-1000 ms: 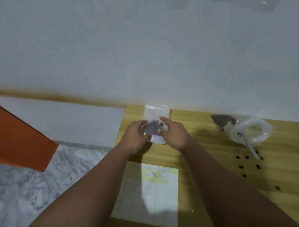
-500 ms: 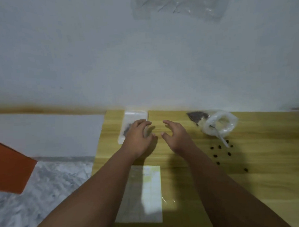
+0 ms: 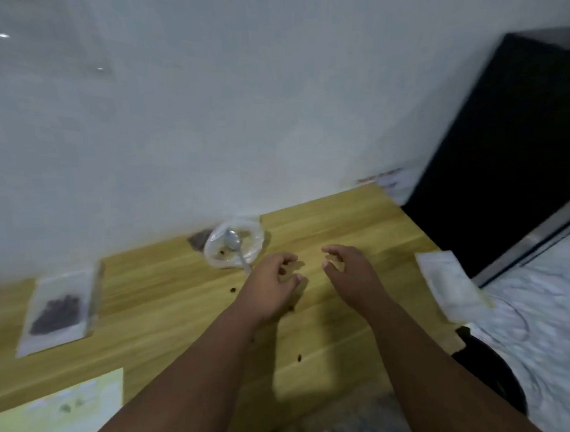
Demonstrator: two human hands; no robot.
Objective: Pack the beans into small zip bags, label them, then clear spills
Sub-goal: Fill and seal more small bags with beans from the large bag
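Two hands: a left hand [image 3: 270, 288] and a right hand [image 3: 351, 275] are seen side by side, not touching, above the middle of the tabletop [image 3: 170, 318].
Fingers: on both hands the fingers are loosely curled and released, thumb and fingertips apart; nothing is seen grasped.
Filled zip bag [image 3: 57, 310]: one is counted, laid flat near the left edge, with a dark patch of beans showing through the clear film. Whether another lies under it cannot be told.
Loose beans [image 3: 233, 289]: two are plainly counted, one just left of the left hand and one toward the near edge between the forearms. Other specks are too blurred to count.
Plastic bag [image 3: 255, 236]: one, clear and crumpled, is set at the far edge with its mouth rolled open.
Spoon [image 3: 233, 242]: one, metallic, is laid inside the plastic bag, its handle reaching toward the left hand.
Dark heap [image 3: 198, 241]: one small mound is seen against the plastic bag's left side.
Label sheet [image 3: 57, 415]: one, pale yellow and flat, is placed at the near-left corner.
White packets [image 3: 450, 287]: one flat pile is seen at the right edge; its number cannot be told.
Surroundings: a white wall [image 3: 207, 121] is met by the far edge; a black cabinet [image 3: 503, 157] stands beyond the far-right corner.
Obstruction: the near middle of the wood-grained tabletop is covered by both forearms and their shadow.
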